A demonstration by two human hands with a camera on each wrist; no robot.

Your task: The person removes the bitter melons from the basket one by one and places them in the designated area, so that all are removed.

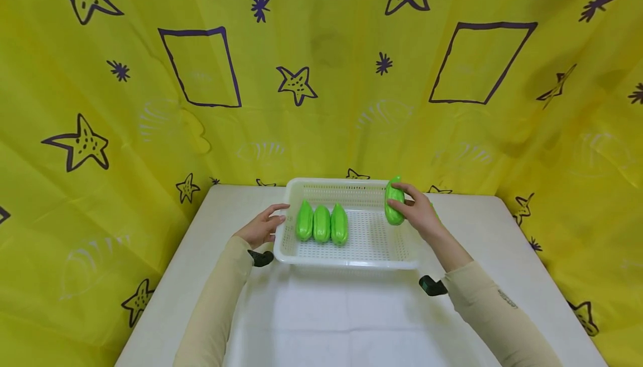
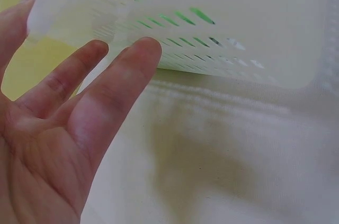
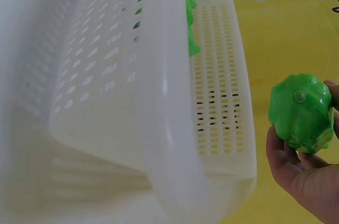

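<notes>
A white plastic basket (image 1: 346,265) with slotted walls stands on the table, with three ribbed green toy vegetables (image 1: 322,224) side by side in its left half. My right hand (image 1: 413,205) grips a fourth, similar green toy vegetable (image 1: 394,202), thumb and fingers around it, over the basket's right end. In the right wrist view, the blunt end of that held vegetable (image 3: 301,113) faces the camera. My left hand (image 1: 261,226) is at the basket's left end, fingertips right at the rim. In the left wrist view its fingers (image 2: 119,83) lie fairly straight beside the outer wall.
The white table (image 1: 346,311) reaches toward me in front of the basket. A yellow curtain (image 1: 331,133) with dark star drawings hangs behind it and at both sides. A sliver of something green (image 1: 434,211) shows just behind my right wrist.
</notes>
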